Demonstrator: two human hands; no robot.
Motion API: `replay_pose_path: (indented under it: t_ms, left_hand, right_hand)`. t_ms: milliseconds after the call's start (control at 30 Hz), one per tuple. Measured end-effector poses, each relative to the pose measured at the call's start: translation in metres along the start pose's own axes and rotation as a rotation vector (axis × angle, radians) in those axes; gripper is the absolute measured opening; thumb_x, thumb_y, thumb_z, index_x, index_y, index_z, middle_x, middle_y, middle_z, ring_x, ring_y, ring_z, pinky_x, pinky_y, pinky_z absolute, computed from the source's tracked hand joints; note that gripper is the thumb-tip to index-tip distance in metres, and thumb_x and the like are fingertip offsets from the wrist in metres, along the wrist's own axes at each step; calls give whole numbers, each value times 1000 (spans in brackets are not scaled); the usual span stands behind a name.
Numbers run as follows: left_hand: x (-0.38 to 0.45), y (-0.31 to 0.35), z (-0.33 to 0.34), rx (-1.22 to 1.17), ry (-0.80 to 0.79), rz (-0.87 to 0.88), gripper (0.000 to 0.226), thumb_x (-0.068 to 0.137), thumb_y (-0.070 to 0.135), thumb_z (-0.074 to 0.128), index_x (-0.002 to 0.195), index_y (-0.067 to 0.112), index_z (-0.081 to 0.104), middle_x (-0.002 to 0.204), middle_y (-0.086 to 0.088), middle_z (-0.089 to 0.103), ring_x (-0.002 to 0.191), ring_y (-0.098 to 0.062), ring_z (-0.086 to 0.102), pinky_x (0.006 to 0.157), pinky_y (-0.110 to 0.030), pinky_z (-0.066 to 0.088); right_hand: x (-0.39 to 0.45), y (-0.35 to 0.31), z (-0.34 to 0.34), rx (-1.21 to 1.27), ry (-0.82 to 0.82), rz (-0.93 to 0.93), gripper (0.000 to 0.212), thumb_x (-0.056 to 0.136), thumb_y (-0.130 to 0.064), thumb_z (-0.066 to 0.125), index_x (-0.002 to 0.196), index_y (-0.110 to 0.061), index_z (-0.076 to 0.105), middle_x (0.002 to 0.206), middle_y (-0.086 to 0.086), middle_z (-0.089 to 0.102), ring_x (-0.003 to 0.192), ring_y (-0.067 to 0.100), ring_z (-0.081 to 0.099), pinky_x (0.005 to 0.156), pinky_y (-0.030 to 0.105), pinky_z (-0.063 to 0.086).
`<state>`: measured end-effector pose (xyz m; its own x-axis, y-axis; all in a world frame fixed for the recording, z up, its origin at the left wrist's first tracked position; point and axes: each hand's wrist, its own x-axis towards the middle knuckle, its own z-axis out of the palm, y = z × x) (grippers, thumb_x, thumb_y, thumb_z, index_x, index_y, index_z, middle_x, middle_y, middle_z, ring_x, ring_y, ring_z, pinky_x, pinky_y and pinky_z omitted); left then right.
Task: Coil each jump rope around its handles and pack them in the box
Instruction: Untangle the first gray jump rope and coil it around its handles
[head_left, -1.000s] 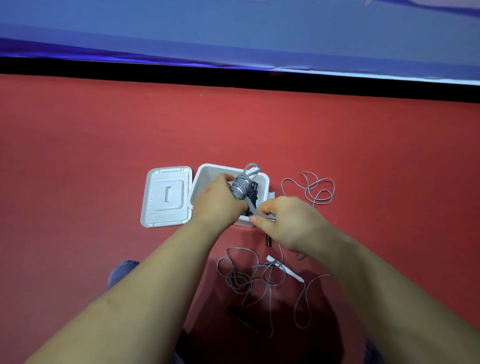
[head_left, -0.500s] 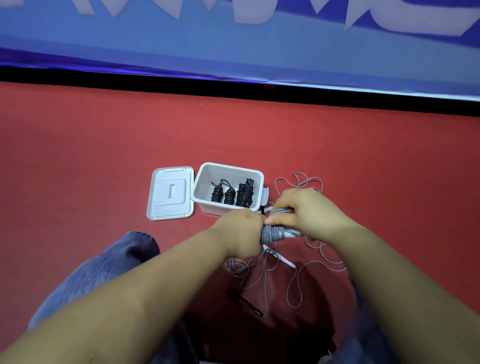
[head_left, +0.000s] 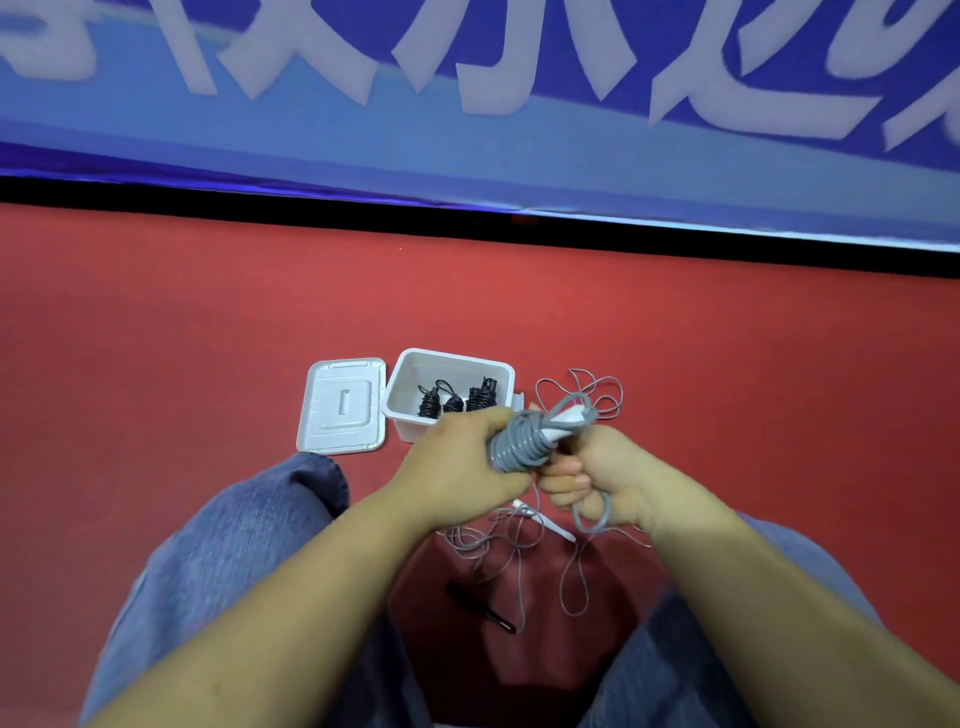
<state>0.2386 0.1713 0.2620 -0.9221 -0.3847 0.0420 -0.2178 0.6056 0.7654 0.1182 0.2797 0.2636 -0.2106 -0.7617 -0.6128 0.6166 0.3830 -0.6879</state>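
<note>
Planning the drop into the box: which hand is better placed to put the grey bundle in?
Probably left: the left hand grips the grey bundle beside the box; the right hand holds loose cord.

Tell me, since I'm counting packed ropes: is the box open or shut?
Open. The lid lies flat on the floor left of the box, and black coiled ropes show inside.

Grey rope bundle pulled back from the box and tipped upright

A second ago the left hand (head_left: 462, 462) holds the coiled grey rope (head_left: 519, 447) over the white box (head_left: 452, 358); now both hands are nearer the body, in front of the box, whose black coils (head_left: 457, 400) show again. The bundle, level half a second ago, now tilts with its white handles (head_left: 566, 421) pointing up and away. The right hand (head_left: 597, 478) has moved below the bundle and grips a rope loop.
</note>
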Motion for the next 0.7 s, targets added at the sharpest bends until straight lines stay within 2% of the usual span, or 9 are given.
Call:
replay_pose_path:
  t_ms: [100, 167, 233, 367, 433, 500, 533, 633, 700]
  left_hand:
    - [0, -3, 0, -154, 35, -156, 19, 63, 28, 69, 80, 20, 65, 63, 7, 57, 56, -6, 46, 57, -24, 39]
    - [1, -4, -2, -257, 54, -249, 12, 73, 20, 75, 76, 18, 63, 56, 8, 52, 44, -2, 40, 46, -19, 35]
    - [3, -8, -4, -355, 57, -352, 19, 77, 13, 72, 68, 21, 58, 47, 9, 46, 34, -2, 34, 36, -15, 28]
    - [7, -19, -5, -375, 41, -530, 20, 75, 7, 64, 64, 19, 53, 43, 4, 47, 31, -10, 34, 35, -12, 25]
    - [10, -25, -3, -355, 22, -571, 19, 74, 7, 63, 63, 18, 52, 43, 3, 47, 33, -12, 35, 36, -13, 26]
    - [16, -30, 2, -246, 7, -561, 6, 71, 16, 63, 70, 16, 57, 51, -1, 51, 39, -16, 41, 42, -19, 33]
    - [18, -33, 5, -149, -3, -542, 9, 70, 21, 62, 76, 15, 60, 58, -3, 55, 45, -19, 47, 47, -24, 37]
    - [24, -33, 17, 179, -33, -480, 16, 78, 26, 57, 93, 21, 59, 90, -8, 66, 85, -30, 62, 67, -30, 43]
    - [28, -31, 28, 317, -35, -432, 23, 84, 26, 53, 105, 19, 54, 107, -9, 65, 102, -31, 59, 74, -31, 41]
  right_hand:
    - [8, 12, 17, -203, 185, -208, 45, 99, -16, 28, 56, -9, 42, 35, -6, 26, 29, 5, 20, 33, 14, 14]
    - [9, 15, 18, -518, 310, -375, 45, 101, -21, 34, 59, -13, 50, 32, -8, 34, 33, 4, 28, 38, 16, 21]
    - [7, 14, 13, -862, 358, -501, 39, 100, -23, 38, 65, -22, 56, 38, -15, 46, 39, 1, 42, 46, 14, 28]
    - [1, 12, 4, -1256, 327, -540, 24, 98, -27, 42, 77, -30, 54, 54, -9, 47, 53, -1, 47, 55, 16, 34]
    - [3, 12, -1, -1350, 332, -505, 24, 97, -33, 42, 76, -27, 51, 60, -8, 48, 60, 6, 47, 64, 30, 38]
    - [6, 11, -2, -1429, 376, -514, 27, 96, -39, 43, 77, -22, 50, 66, -6, 49, 70, 17, 46, 66, 34, 36]
    - [8, 10, -2, -1472, 406, -539, 28, 96, -41, 43, 79, -20, 51, 71, -5, 51, 75, 20, 47, 67, 34, 36]
    - [16, 7, -5, -1587, 501, -578, 34, 97, -44, 38, 94, -16, 57, 97, 0, 61, 95, 24, 54, 72, 33, 36]
    - [22, 6, -9, -1628, 557, -630, 39, 97, -45, 34, 94, -15, 59, 99, 1, 62, 96, 25, 56, 71, 32, 36]
